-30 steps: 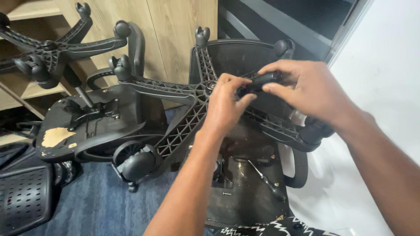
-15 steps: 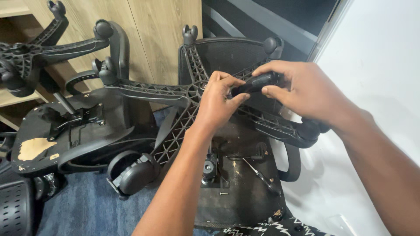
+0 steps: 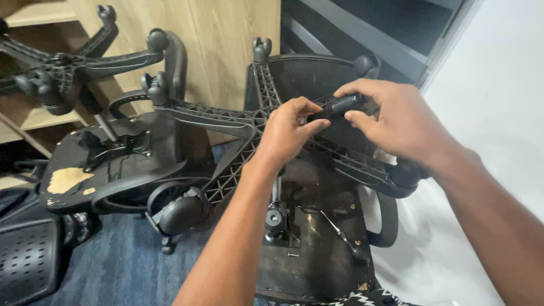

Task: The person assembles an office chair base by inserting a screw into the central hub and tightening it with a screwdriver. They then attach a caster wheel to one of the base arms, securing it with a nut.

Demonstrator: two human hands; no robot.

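Both hands stay put since 1 second ago, the left hand (image 3: 292, 127) and right hand (image 3: 396, 122) still pinching 1 black caster (image 3: 338, 106) above the upturned chair's star base (image 3: 249, 122) at frame centre.

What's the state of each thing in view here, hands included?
Left hand: pinching the small black part.
Right hand: gripping the same part.
Small black part: held above the star base.
Star base: legs up.
Near chair: upside down.
Second chair: overturned, underside chipped.
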